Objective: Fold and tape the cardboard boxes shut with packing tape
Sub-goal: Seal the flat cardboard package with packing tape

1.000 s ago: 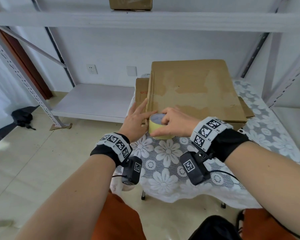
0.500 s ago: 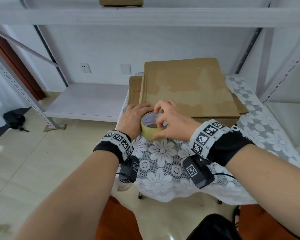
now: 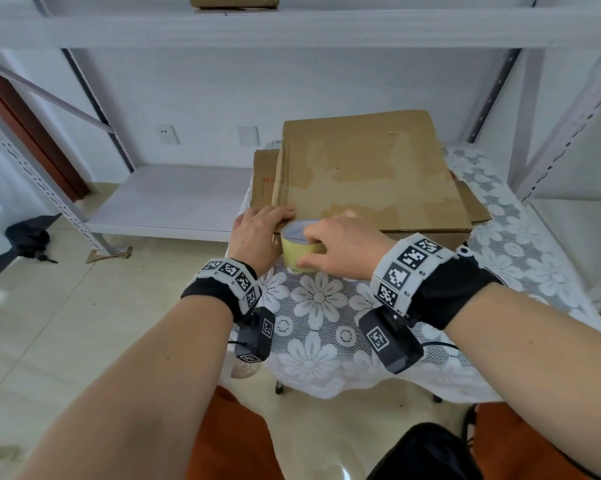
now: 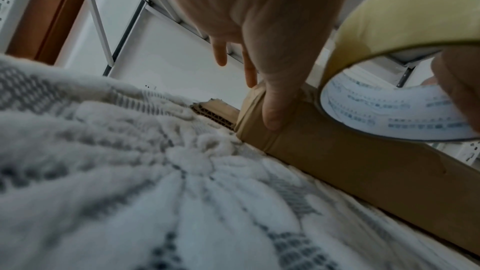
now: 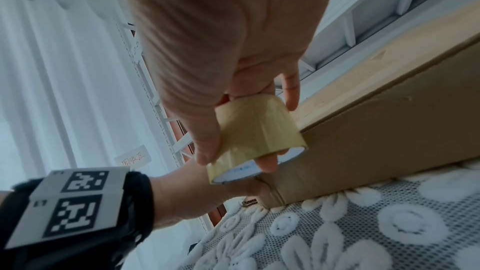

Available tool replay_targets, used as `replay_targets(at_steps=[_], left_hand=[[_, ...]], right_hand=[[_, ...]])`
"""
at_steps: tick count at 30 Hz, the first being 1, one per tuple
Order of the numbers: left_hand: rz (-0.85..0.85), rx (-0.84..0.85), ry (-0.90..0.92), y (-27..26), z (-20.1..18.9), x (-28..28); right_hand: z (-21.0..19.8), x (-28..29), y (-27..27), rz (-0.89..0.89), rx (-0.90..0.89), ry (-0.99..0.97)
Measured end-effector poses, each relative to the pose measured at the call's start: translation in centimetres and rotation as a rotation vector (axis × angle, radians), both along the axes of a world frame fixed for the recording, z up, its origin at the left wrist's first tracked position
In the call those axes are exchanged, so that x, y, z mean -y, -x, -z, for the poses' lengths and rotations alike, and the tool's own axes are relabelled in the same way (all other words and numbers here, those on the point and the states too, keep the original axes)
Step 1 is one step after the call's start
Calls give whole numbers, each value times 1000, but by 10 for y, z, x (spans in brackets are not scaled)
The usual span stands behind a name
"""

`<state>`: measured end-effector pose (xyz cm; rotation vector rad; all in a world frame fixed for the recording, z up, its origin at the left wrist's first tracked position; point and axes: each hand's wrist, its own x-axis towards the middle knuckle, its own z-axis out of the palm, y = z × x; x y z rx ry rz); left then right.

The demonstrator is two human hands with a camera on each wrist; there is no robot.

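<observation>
A flat brown cardboard box (image 3: 361, 174) lies on the lace-covered table (image 3: 327, 323). A yellowish roll of packing tape (image 3: 301, 252) is held up at the box's near left corner. My right hand (image 3: 330, 244) grips it, thumb on the outer face and a finger through the core (image 5: 267, 163). My left hand (image 3: 264, 226) rests on that corner, with the fingers over the top. Its thumb (image 4: 272, 114) presses flat on a glossy taped strip on the box's front face (image 4: 363, 161). The roll (image 4: 389, 28) hangs just right of that thumb.
A second flat piece of cardboard (image 3: 262, 178) sticks out to the left under the box. White metal shelving (image 3: 174, 199) stands behind and at both sides, with another box (image 3: 233, 1) on its top shelf. A dark bundle (image 3: 29, 235) lies on the floor at left.
My left hand went from fingers spread beside the roll to resting on the box corner. My right hand turned the roll and slid a finger into its core, staying at the corner.
</observation>
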<state>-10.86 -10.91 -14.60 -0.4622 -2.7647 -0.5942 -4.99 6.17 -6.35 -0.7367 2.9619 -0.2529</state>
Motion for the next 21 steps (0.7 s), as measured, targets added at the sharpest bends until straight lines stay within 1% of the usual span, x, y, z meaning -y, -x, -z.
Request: replay_targets(at_steps=[5,17,21], left_hand=[[-11,-11,48,-2,-1,0],[-56,6,88,-5,0,-4],[-58,19,105,-5,-2,-5]], right_hand=[[1,0,0,20,-10,0],[-3,-3,0,58,-9,-32],[-9,-12,-3,85,1,7]])
